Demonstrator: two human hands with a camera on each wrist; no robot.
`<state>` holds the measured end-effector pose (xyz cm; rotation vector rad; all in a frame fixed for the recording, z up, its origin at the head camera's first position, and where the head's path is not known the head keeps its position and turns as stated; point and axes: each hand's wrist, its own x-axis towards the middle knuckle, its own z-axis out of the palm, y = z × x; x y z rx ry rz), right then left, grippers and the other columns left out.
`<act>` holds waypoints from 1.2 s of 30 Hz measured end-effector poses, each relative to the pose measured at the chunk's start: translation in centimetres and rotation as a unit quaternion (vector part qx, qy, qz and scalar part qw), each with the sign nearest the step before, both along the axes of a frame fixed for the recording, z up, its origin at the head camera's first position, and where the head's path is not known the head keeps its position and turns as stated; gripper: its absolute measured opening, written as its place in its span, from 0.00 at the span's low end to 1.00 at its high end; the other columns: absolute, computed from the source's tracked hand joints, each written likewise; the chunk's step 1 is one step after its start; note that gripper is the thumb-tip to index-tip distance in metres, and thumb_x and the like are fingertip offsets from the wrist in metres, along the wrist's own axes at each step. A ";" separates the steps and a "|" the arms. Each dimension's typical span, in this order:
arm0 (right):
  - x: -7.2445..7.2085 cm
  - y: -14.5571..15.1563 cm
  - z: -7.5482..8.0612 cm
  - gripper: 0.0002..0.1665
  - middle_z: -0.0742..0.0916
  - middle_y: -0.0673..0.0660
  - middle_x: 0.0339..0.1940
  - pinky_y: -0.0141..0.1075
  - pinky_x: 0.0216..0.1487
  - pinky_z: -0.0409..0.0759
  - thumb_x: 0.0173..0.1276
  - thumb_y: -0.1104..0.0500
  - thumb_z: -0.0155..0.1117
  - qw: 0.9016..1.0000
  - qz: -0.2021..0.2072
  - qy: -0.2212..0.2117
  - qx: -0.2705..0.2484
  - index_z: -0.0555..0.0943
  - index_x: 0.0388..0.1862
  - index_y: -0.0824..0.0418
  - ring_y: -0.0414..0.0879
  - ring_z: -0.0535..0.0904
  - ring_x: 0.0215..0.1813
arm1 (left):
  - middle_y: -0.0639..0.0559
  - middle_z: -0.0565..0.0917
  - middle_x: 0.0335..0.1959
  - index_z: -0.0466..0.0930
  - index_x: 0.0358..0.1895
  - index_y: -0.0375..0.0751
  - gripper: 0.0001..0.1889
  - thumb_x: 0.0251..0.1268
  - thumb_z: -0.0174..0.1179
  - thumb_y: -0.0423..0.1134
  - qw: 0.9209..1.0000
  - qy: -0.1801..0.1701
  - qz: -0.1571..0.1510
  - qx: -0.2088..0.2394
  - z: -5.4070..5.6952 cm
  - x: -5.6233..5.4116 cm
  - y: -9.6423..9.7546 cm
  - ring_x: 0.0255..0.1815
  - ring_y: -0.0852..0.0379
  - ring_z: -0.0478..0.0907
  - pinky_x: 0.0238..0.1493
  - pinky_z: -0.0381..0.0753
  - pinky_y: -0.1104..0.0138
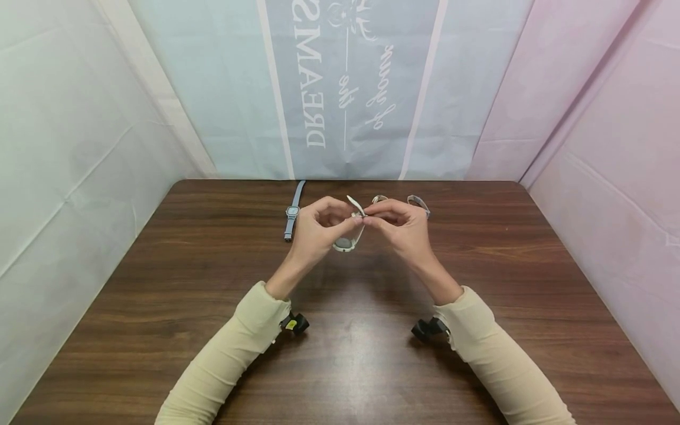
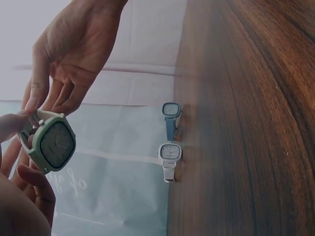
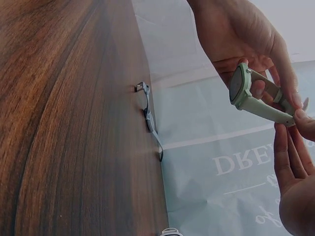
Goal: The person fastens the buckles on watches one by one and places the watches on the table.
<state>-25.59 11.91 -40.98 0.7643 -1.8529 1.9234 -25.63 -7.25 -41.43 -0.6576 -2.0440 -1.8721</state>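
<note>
Both hands hold one pale green wristwatch (image 2: 57, 144) up over the table, its strap bent round into a loop. My left hand (image 1: 320, 227) pinches the strap near the buckle between thumb and fingers, with some fingertips inside the loop. From the other side, my right hand (image 1: 402, 229) pinches the strap where its two ends overlap, and the thin strap tip sticks up past the fingertips. The square-cornered case (image 3: 240, 86) hangs below the pinch, dial facing away from the fingers. Fingertips partly hide the buckle.
A light blue watch (image 1: 292, 212) lies stretched out at the back left of the brown wooden table (image 1: 350, 366). Behind the right hand stand a white watch (image 2: 170, 153) and a darker blue watch (image 2: 171, 110), straps looped. A printed cloth (image 1: 350, 159) hangs along the back edge.
</note>
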 end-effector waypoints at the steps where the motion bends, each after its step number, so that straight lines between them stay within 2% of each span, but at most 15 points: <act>1: 0.0 0.0 0.0 0.08 0.92 0.43 0.33 0.27 0.41 0.87 0.58 0.80 0.72 1.000 -0.002 0.000 -0.002 0.85 0.38 0.80 0.34 0.89 0.37 | 0.54 0.90 0.30 0.87 0.39 0.40 0.09 0.59 0.76 0.37 1.000 0.007 0.003 0.000 0.0 0.0 0.0 0.24 0.55 0.82 0.26 0.78 0.71; 5: 0.0 0.0 0.1 0.07 0.92 0.42 0.32 0.26 0.41 0.87 0.58 0.80 0.72 1.000 -0.008 0.005 -0.003 0.85 0.36 0.80 0.34 0.89 0.37 | 0.50 0.89 0.29 0.86 0.34 0.40 0.08 0.59 0.77 0.36 0.999 0.038 0.015 0.000 -0.1 0.1 0.1 0.24 0.50 0.82 0.24 0.76 0.71; 10: 0.0 -0.1 0.2 0.07 0.92 0.42 0.32 0.26 0.41 0.86 0.59 0.80 0.71 1.000 -0.007 0.008 -0.006 0.85 0.36 0.80 0.34 0.89 0.37 | 0.45 0.91 0.32 0.87 0.39 0.38 0.08 0.59 0.76 0.34 0.999 0.042 0.012 0.014 -0.1 0.1 0.2 0.25 0.57 0.83 0.26 0.79 0.72; 15: 0.0 -0.2 0.2 0.07 0.92 0.44 0.33 0.27 0.42 0.87 0.58 0.80 0.72 1.000 -0.004 0.009 -0.012 0.85 0.37 0.80 0.34 0.89 0.38 | 0.42 0.92 0.33 0.91 0.40 0.38 0.07 0.59 0.76 0.33 0.998 0.053 0.007 0.022 -0.2 0.1 0.3 0.25 0.55 0.84 0.25 0.78 0.73; 18: 0.1 -0.2 0.2 0.08 0.92 0.49 0.35 0.28 0.43 0.87 0.58 0.80 0.72 1.000 -0.008 0.016 -0.011 0.86 0.37 0.78 0.36 0.90 0.38 | 0.42 0.91 0.31 0.91 0.40 0.38 0.07 0.59 0.76 0.33 0.998 0.060 0.008 0.027 -0.3 0.0 0.4 0.24 0.53 0.84 0.24 0.78 0.73; 22: 0.3 -0.1 0.2 0.09 0.92 0.56 0.38 0.30 0.44 0.88 0.58 0.79 0.73 0.999 -0.015 0.030 -0.001 0.87 0.38 0.76 0.38 0.90 0.39 | 0.46 0.90 0.29 0.91 0.40 0.36 0.07 0.59 0.76 0.31 0.997 0.066 0.007 0.042 -0.4 0.0 0.4 0.23 0.57 0.82 0.24 0.78 0.72; 28: 0.6 -0.2 0.4 0.09 0.93 0.54 0.40 0.30 0.44 0.88 0.59 0.78 0.73 0.999 -0.019 0.044 0.016 0.88 0.40 0.73 0.38 0.89 0.42 | 0.60 0.90 0.31 0.90 0.41 0.36 0.07 0.61 0.74 0.31 0.996 0.075 -0.007 0.051 -0.6 -0.2 0.3 0.23 0.60 0.81 0.24 0.79 0.72; 32: 0.6 -0.2 0.4 0.10 0.92 0.57 0.38 0.30 0.44 0.88 0.59 0.78 0.73 0.999 -0.019 0.047 0.017 0.88 0.40 0.72 0.39 0.88 0.41 | 0.53 0.91 0.33 0.90 0.42 0.36 0.07 0.63 0.73 0.34 0.995 0.079 -0.014 0.051 -0.7 -0.3 0.3 0.25 0.59 0.83 0.27 0.84 0.69; 36: 0.5 -0.2 0.3 0.09 0.92 0.50 0.38 0.29 0.43 0.88 0.59 0.79 0.73 0.999 -0.009 0.039 0.007 0.87 0.39 0.75 0.38 0.88 0.40 | 0.45 0.91 0.33 0.90 0.42 0.35 0.06 0.64 0.73 0.32 0.995 0.075 -0.018 0.055 -0.4 -0.1 0.4 0.25 0.60 0.85 0.29 0.87 0.66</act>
